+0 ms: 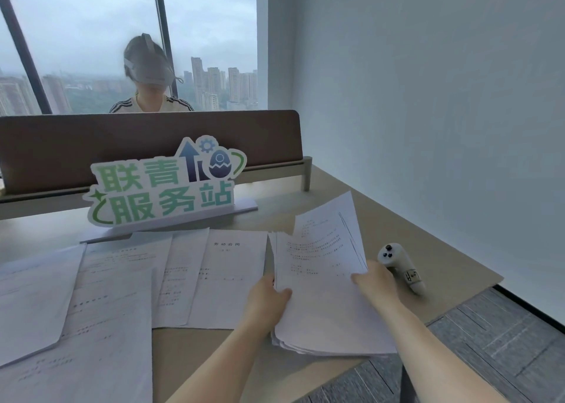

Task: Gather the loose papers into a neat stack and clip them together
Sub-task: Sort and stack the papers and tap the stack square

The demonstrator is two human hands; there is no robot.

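While the left hand point(269, 295) pinches the stack of papers point(324, 305) at its left edge, the right hand point(374, 279) grips its right side, one sheet lifted. Loose sheets point(91, 280) lie left on the tabletop point(406, 228). Light, floppy, slippery paper: probably best held by opposite edges.

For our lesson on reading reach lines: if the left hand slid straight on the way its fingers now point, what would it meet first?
The left hand already grips the left edge of the stack of papers, so going up and right it would push into that stack first; depth is hard to judge.
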